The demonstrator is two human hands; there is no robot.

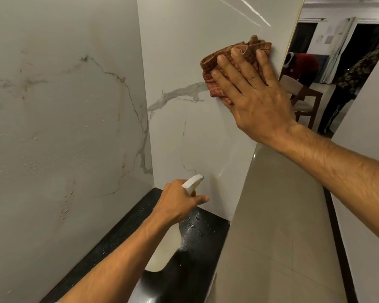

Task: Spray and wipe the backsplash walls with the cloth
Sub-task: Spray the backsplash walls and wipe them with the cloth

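Note:
My right hand [253,92] presses a crumpled reddish-brown checked cloth [214,62] flat against the white marble backsplash wall [184,51], high up near the wall's right edge, fingers spread straight. My left hand [177,203] grips a spray bottle down low, above the counter. The bottle's white nozzle head [193,183] points at the wall ahead and its pale body [164,252] hangs below my fist. A second marble wall [59,110] on the left carries droplets and grey veins.
A black speckled countertop [197,241] with water drops runs along the base of the walls. A beige ledge [278,215] rises at the right. Beyond the wall's edge, a room with a wooden chair [304,99] and a person [350,79] shows.

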